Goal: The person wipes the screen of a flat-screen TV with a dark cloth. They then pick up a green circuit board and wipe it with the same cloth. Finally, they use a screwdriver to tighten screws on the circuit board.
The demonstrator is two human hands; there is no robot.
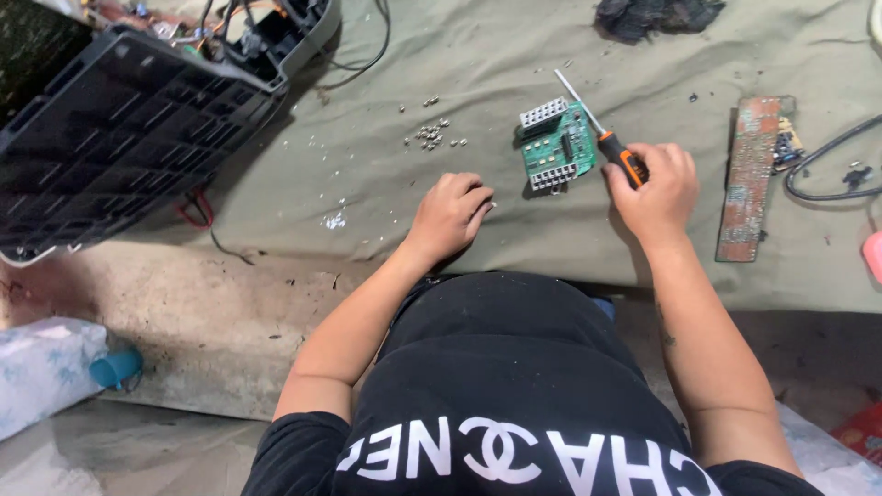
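Orange-handled screwdriver [602, 133] gripped by right hand [657, 188] | shaft points up-left, away | left hand [452, 216] clenched, empty

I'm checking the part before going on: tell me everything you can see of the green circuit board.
The green circuit board is small and roughly rectangular. It lies flat, component side up, on the olive cloth. A pale grey ribbed block sits at its far edge, a similar pale connector strip at its near edge, and small dark components between them. It looks whole. The metal shaft of the screwdriver, held in the right hand, crosses its far right corner; whether it touches is unclear. The left hand rests apart.
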